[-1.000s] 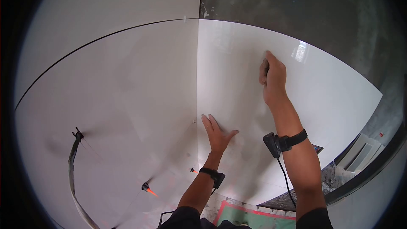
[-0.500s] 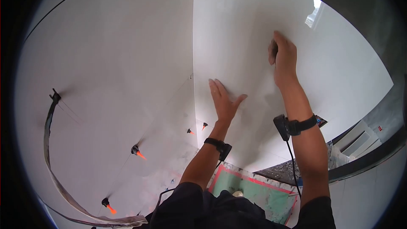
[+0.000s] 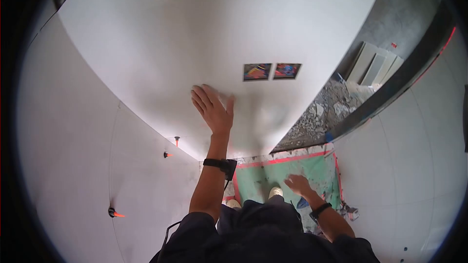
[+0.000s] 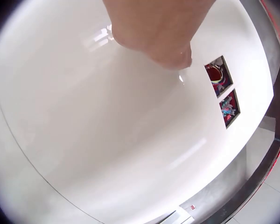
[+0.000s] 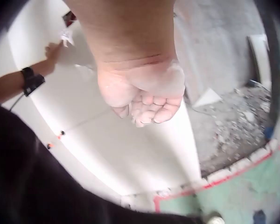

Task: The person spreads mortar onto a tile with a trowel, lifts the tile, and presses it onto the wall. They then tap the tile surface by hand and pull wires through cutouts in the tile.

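Observation:
My left hand [image 3: 213, 109] rests with its fingers spread on a large glossy white wall tile [image 3: 204, 34]. Two rectangular cutouts, a left one [image 3: 257, 72] and a right one [image 3: 287, 71], with coloured wires behind them, lie up and right of that hand. In the left wrist view, only the base of the hand shows against the tile. My right hand [image 3: 300, 185] hangs low, away from the wall, over the green floor cover. In the right wrist view, its fingers [image 5: 154, 109] curl loosely around nothing, and its palm looks dusted with white.
Orange-tipped black tile spacers [image 3: 114, 213] stick out of the left wall's joints. Rubble [image 3: 317, 122] covers the floor beyond the tile's right edge, with boards [image 3: 373, 63] leaning behind it. Red tape borders the green floor cover [image 3: 258, 178]. A dark curved-looking frame [image 3: 385, 95] stands at right.
My right hand has come off the tile and dropped to the lower right. The left hand stays on the tile, while the view has swung down and right, bringing the cutouts into sight.

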`<state>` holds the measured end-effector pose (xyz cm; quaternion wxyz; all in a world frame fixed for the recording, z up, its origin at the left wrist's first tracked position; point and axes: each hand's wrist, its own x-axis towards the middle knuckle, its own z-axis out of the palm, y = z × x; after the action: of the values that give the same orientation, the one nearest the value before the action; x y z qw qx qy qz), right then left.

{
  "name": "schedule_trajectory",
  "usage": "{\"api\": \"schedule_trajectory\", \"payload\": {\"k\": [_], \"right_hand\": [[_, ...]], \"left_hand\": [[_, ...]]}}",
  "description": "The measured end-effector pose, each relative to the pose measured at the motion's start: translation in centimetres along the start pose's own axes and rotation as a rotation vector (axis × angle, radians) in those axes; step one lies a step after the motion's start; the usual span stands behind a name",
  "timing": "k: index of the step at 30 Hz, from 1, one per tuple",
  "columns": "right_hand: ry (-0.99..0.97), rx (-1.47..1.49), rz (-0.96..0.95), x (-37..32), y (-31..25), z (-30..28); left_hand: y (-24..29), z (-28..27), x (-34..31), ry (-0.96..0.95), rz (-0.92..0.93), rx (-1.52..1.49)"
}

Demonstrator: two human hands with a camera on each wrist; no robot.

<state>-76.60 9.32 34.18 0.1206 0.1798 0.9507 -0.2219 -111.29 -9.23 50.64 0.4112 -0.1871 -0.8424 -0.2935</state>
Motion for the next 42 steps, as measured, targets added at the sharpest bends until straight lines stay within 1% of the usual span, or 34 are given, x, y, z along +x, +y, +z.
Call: {"api": "schedule_trajectory", "payload": {"k": [1,3,5,6,7,8,9,10,11,13,15,17,18,19,20,21,22,23,26,27,29,31,33,35,36,37,38,40,41,42], "right_hand": [[-0.014,0.003,0.087,-2.9,3.4,2.1],[-0.087,0.003,0.188,-7.3,11.9,8.2],[-0.185,-0.006,0.255,-11.8,19.9,15.3],[-0.17,0.03,0.266,-13.9,22.8,17.7],[-0.161,0.065,0.267,-15.6,25.0,19.5],[-0.179,0.079,0.247,-17.1,26.5,20.4],[-0.2,0.156,0.28,-18.1,27.6,20.6],[-0.219,0.232,0.309,-18.0,28.6,20.4],[-0.232,0.242,0.279,-17.3,29.6,20.4],[0.055,0.255,0.356,-17.7,30.7,20.6],[-0.081,0.489,0.597,-16.2,32.8,19.7],[0.071,0.525,0.617,-15.7,33.9,18.3],[0.173,0.465,0.538,-15.8,35.3,18.3],[0.275,0.399,0.45,-15.3,36.2,18.5],[0.283,0.538,0.517,-15.3,35.9,17.4],[0.292,0.676,0.584,-15.7,35.3,15.3],[0.396,0.909,0.693,-16.4,31.8,10.5],[0.403,0.918,0.705,-17.3,31.2,10.3],[0.373,0.913,0.883,-20.5,28.9,10.6],[0.385,0.92,0.91,-22.0,27.8,11.2],[0.383,0.895,0.962,-25.3,26.4,13.7],[0.364,0.861,1.065,-28.8,23.3,14.7],[0.298,0.89,1.17,-32.1,19.8,16.4],[0.237,0.766,1.162,-35.6,18.4,21.5],[0.23,0.795,1.22,-37.1,16.9,23.8],[0.216,0.827,1.275,-37.7,15.3,24.3],[0.214,0.83,1.28,-38.1,14.1,24.6],[0.22,0.767,1.213,-37.9,10.5,21.7],[0.227,0.776,1.223,-38.1,10.4,22.5],[0.208,0.698,1.206,-38.1,10.4,24.0]], "left_hand": [[1.0,-0.1,-0.1,-0.016,0.028,0.011],[2.7,1.2,-0.7,-0.046,0.074,0.025],[4.4,2.4,-1.5,-0.05,0.038,0.066],[5.4,2.7,-1.6,0.001,0.064,0.045],[6.6,3.1,-1.9,-0.005,0.073,0.061],[7.2,3.4,-2.5,-0.063,0.12,0.047],[7.5,3.2,-3.0,-0.116,0.162,0.044],[8.8,2.6,-3.2,-0.157,0.168,0.036],[9.5,2.3,-3.4,-0.155,0.174,0.07],[11.0,1.9,-4.3,-0.331,0.243,0.061],[12.9,2.0,-5.2,-0.399,0.309,0.037],[15.0,2.5,-5.8,-0.426,0.403,-0.009],[16.0,3.0,-5.7,-0.443,0.426,-0.018],[16.9,3.6,-5.1,-0.372,0.475,0.016],[17.5,4.0,-4.6,-0.298,0.519,0.052],[17.9,4.6,-4.1,-0.305,0.531,0.051],[18.3,5.4,-3.6,-0.294,0.568,0.105],[18.7,6.1,-3.3,-0.281,0.605,0.153],[18.5,7.8,-2.5,-0.265,0.684,0.172],[18.2,8.1,-2.4,-0.274,0.699,0.147],[18.1,8.8,-2.3,-0.247,0.732,0.227],[18.5,8.6,-1.9,-0.276,0.745,0.213],[18.1,9.4,-1.8,-0.227,0.825,0.205],[18.0,9.8,-1.3,-0.226,0.868,0.199],[17.6,9.9,-1.1,-0.225,0.904,0.193],[17.3,9.6,-1.0,-0.227,0.941,0.193],[17.4,9.4,-0.9,-0.233,0.948,0.203],[17.2,9.1,-0.8,-0.259,0.953,0.218],[17.2,8.9,-0.6,-0.288,0.954,0.238],[16.9,8.8,-0.6,-0.288,0.969,0.227]]}}
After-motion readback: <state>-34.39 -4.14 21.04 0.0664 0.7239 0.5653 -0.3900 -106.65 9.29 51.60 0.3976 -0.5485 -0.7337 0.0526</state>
